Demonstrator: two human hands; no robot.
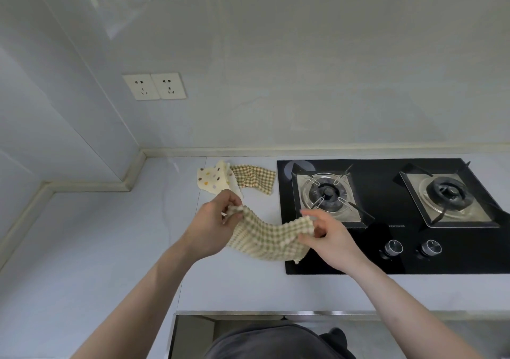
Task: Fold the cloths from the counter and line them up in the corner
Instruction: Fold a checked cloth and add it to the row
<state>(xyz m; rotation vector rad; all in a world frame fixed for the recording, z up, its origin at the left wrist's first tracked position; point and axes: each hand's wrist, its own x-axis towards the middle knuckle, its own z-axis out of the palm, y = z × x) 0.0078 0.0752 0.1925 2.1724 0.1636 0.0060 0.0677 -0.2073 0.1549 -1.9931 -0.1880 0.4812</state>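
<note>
Evidently both hands, left hand and right hand, pinch a checked cloth; hob lettering unreadable.

I count three cloths: one green-checked cloth left of the stove, one dotted cloth and one brown-checked cloth farther left of it, plus two burners, two knobs, two wall sockets.
</note>
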